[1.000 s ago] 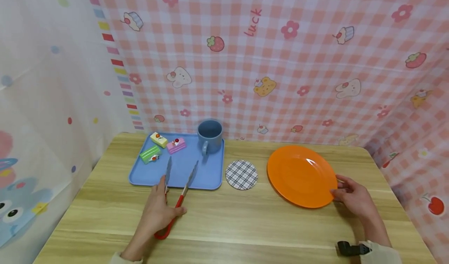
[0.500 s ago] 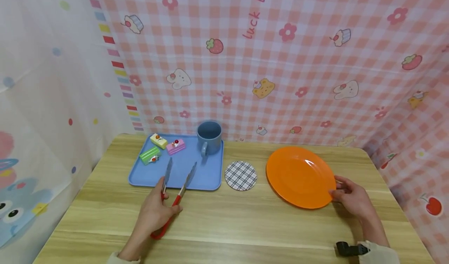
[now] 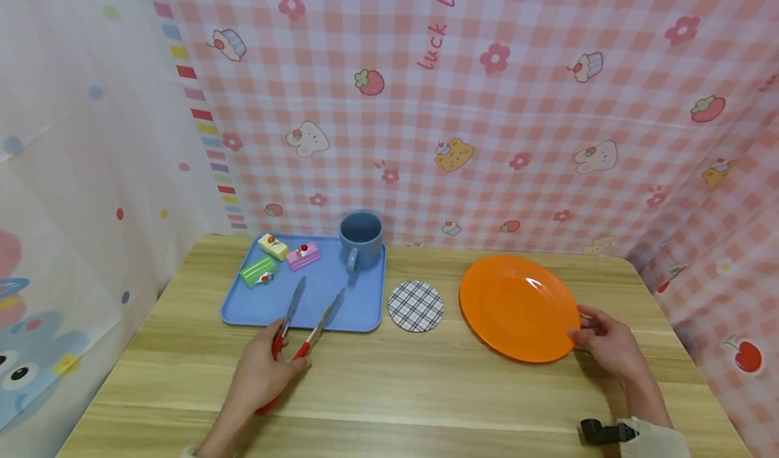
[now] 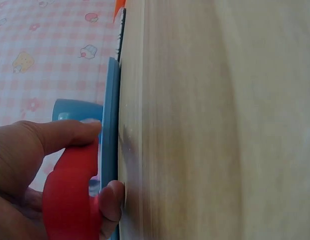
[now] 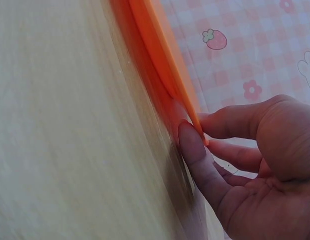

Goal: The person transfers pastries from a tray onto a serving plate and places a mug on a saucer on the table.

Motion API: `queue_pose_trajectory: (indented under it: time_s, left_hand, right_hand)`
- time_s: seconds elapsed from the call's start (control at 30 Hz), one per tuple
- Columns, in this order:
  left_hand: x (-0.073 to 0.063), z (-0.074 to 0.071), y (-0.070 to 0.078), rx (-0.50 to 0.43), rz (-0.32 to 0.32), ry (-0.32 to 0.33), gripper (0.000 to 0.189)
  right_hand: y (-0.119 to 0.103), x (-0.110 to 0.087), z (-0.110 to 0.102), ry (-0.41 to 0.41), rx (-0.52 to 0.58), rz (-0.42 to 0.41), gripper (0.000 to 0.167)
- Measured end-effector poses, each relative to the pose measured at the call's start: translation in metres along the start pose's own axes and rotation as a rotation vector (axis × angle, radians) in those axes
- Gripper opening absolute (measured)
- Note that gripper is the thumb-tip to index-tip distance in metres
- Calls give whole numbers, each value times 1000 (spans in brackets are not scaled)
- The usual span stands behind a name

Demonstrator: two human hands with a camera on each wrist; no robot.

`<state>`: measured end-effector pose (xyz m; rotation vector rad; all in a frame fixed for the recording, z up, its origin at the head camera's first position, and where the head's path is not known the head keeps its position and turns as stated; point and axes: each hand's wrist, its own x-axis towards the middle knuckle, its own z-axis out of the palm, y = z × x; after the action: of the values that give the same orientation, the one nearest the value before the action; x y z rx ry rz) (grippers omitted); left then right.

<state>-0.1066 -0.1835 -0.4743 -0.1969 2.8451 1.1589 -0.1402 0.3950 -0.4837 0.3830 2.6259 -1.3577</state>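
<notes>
Red-handled metal tongs (image 3: 313, 336) are gripped in my left hand (image 3: 262, 370), arms spread apart and tips over the front of the blue tray (image 3: 243, 314). In the left wrist view, thumb and fingers hold the red handle (image 4: 69, 200). On the tray lie three small toy cake slices: yellow (image 3: 273, 247), pink (image 3: 303, 256) and green (image 3: 258, 272). A blue-grey mug (image 3: 362, 241) stands at the tray's back right corner. My right hand (image 3: 611, 346) pinches the right rim of an orange plate (image 3: 517, 309); the right wrist view shows thumb and fingers on its edge (image 5: 182, 92).
A round checked coaster (image 3: 416, 306) lies on the wooden table (image 3: 389, 404) between tray and plate. A pink checked cloth (image 3: 389, 106) hangs behind the table, and a white printed cloth (image 3: 91, 140) hangs on the left.
My left hand has drawn slightly back and left with the tongs, and their tips have come a little closer together. The right hand stays on the plate rim.
</notes>
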Motion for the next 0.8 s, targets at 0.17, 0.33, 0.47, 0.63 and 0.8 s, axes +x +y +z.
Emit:
queue_pose_trajectory:
  time_s: [0.17,0.33,0.47,0.63,0.8]
  left_hand:
    - [1,0,-2,-13,2,-7,84]
    - [0,-2,-3,-9,6,1,80]
    - [-1,-5,-2,14,43,18,74]
    - [-2,-11,-3,73,106,43,75]
    - [-1,-13,-6,115,178,79,74]
  right_hand:
    - [-1,-1,0,0,-5,8,68]
    - [-2,-1,-1,1,-6,20,68]
    - [-2,-1,-1,2,-2,18,68]
    - [-2,-1,-1,-1,12,6,68]
    - [-3,-1,-1,-2,20,2,68]
